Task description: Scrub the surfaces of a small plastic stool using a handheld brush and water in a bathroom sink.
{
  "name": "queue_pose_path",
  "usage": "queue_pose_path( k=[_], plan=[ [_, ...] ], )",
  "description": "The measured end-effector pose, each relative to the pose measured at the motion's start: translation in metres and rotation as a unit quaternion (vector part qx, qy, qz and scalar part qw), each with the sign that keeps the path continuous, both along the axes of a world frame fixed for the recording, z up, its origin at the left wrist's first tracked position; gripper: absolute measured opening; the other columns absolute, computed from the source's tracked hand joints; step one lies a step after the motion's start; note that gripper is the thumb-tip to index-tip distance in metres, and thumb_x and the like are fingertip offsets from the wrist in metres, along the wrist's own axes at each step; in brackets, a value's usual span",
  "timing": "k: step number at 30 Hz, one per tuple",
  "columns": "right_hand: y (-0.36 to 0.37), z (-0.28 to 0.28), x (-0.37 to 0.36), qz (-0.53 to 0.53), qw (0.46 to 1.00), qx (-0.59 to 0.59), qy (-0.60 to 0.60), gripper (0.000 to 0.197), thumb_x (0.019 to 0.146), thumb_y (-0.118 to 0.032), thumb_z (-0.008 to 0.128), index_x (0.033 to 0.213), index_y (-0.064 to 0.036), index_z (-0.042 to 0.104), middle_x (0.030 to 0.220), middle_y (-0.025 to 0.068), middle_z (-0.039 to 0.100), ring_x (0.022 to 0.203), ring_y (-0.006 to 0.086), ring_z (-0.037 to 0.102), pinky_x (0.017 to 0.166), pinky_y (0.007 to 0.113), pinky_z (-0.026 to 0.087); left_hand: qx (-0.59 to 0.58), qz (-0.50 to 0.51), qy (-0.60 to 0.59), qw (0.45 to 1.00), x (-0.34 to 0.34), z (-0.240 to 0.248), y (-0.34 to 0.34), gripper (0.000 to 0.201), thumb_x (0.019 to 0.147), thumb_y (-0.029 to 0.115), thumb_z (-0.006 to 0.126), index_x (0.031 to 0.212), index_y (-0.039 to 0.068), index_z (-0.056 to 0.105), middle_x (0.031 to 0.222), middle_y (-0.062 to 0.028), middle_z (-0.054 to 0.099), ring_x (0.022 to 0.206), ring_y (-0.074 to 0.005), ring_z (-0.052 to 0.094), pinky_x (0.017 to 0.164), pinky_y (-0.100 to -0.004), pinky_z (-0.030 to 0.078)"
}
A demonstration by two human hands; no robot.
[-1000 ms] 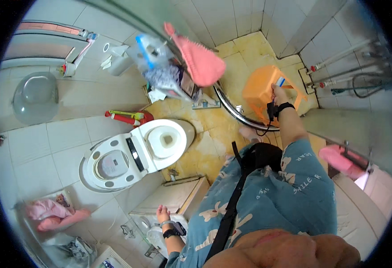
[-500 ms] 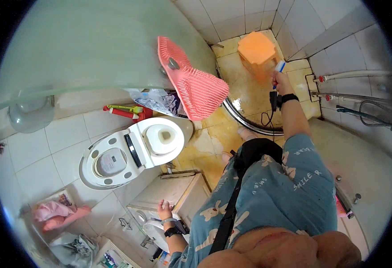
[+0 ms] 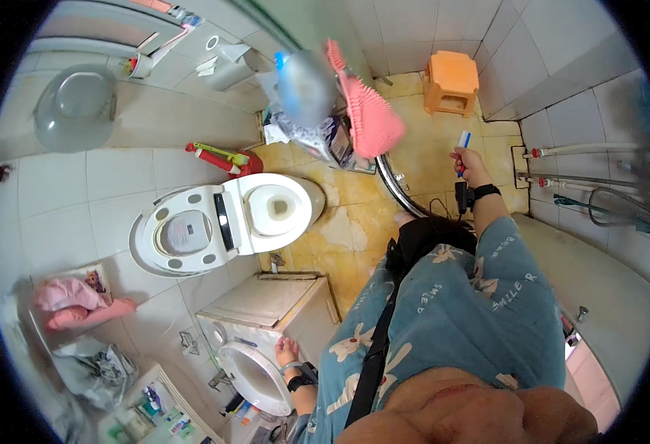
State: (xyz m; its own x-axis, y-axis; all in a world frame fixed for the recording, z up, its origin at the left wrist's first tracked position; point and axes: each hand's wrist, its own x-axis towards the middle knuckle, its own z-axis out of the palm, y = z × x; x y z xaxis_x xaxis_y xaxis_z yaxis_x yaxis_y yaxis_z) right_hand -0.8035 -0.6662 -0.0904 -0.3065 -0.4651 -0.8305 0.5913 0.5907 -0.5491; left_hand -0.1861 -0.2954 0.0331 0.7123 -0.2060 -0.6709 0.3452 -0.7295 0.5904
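Away from my body at the right, my right hand is closed round a slim blue-and-white brush. Its bristles are too small to make out. An orange plastic stool stands on the floor beyond that hand. My left hand hangs beside the white washbasin, holding nothing, its fingers loosely apart. A pink bristled mat hangs over the edge of the glass door, and the toilet at the left has its lid and seat raised.
A white cabinet stands between toilet and basin. Behind the toilet are a red-and-green brush set and a bin with a bag. A curved metal track crosses the stained yellow floor. Pipes run along the right wall.
The glass door has swung toward edge-on, carrying the pink mat rightward and uncovering the tissue holder and bin. My view has shifted a little. My right hand still grips the brush.
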Motion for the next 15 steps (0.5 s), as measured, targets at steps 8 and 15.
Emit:
queue_pose_path(
  k=[8, 15],
  plan=[
    [-0.016, 0.054, 0.071, 0.356, 0.928, -0.103, 0.048, 0.007, 0.083, -0.010, 0.049, 0.089, -0.0051, 0.049, 0.064, 0.0024, 0.050, 0.043, 0.0100, 0.038, 0.037, 0.026, 0.031, -0.040, 0.106, -0.015, 0.993, -0.014, -0.002, 0.086, 0.046, 0.085, 0.013, 0.058, 0.127, 0.006, 0.039, 0.099, -0.0051, 0.054, 0.085, -0.0166, 0.054, 0.070, -0.0314, 0.048],
    [-0.004, 0.052, 0.217, 0.620, 0.754, -0.215, -0.014, 0.015, 0.082, -0.014, 0.058, 0.096, -0.0106, 0.054, 0.060, -0.0058, 0.044, 0.046, 0.0055, 0.038, 0.040, 0.021, 0.029, -0.086, 0.076, -0.133, 0.984, 0.038, -0.063, 0.182, 0.044, 0.083, 0.016, 0.062, 0.122, 0.003, 0.047, 0.090, -0.0041, 0.058, 0.069, -0.0114, 0.052, 0.058, -0.0253, 0.045]
  ],
)
